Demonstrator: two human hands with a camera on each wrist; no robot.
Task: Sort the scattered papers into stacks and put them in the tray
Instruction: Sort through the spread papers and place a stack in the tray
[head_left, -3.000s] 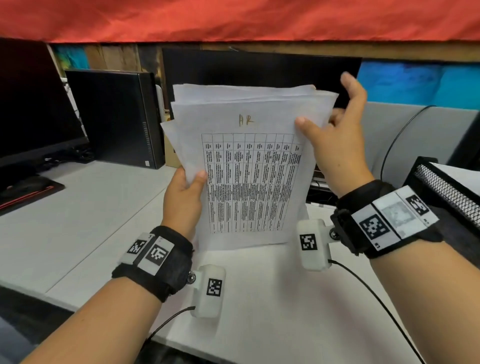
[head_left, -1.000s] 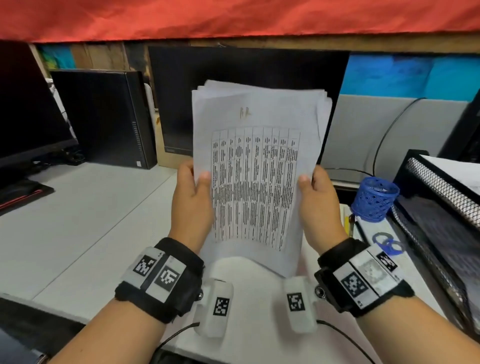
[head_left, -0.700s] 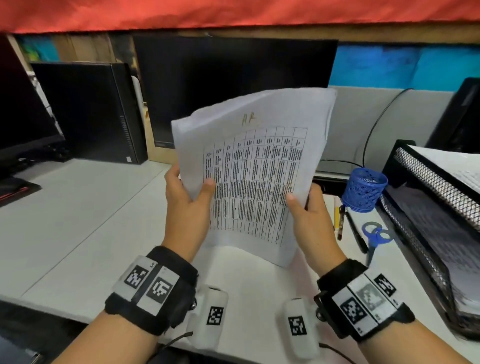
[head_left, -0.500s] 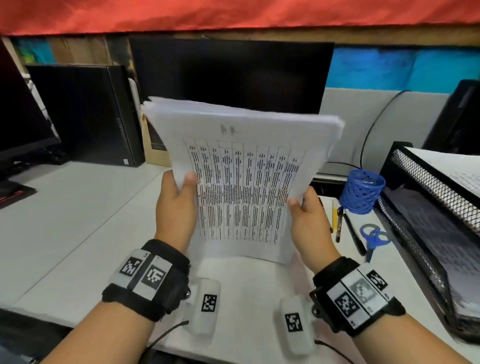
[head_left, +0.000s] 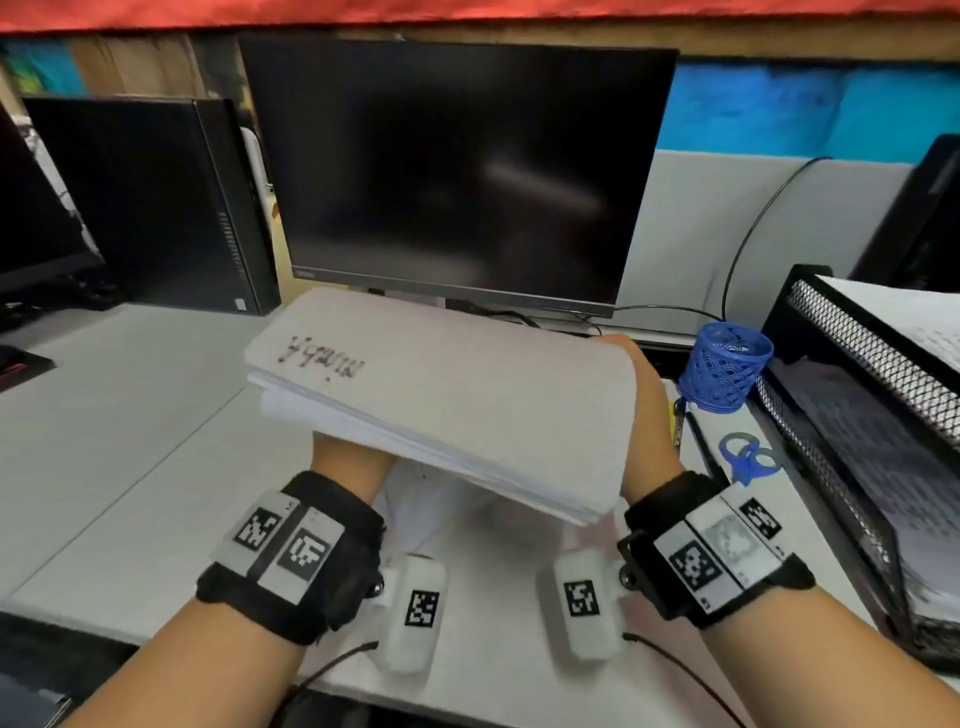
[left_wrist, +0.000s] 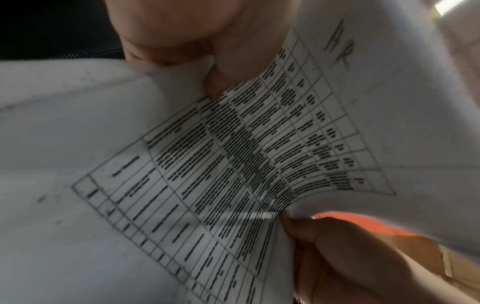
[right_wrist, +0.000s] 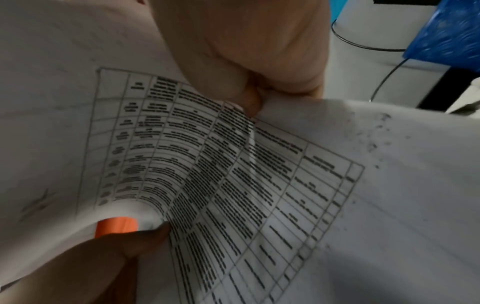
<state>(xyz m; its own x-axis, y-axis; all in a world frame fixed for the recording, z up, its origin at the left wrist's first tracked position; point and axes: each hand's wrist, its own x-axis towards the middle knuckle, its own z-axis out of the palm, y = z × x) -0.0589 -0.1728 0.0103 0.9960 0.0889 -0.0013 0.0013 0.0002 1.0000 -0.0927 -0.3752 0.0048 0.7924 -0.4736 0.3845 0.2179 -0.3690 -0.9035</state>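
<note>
Both hands, left hand (head_left: 347, 457) and right hand (head_left: 652, 415), are gripping the paper stack (head_left: 457, 405) flat (printed side down); next it's going into the tray (head_left: 852, 374), I reckon.

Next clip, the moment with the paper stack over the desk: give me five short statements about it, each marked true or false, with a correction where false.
1. Both hands hold the stack. True: the left hand grips it from beneath, the right hand at its right edge.
2. The stack lies in the tray. False: it is held above the desk; the tray stands to the right.
3. The printed table faces down. True: the wrist views show it on the underside.
4. The monitor is switched on. False: the monitor is dark.
5. The scissors sit inside the blue cup. False: the scissors lie on the desk in front of the cup.
</note>
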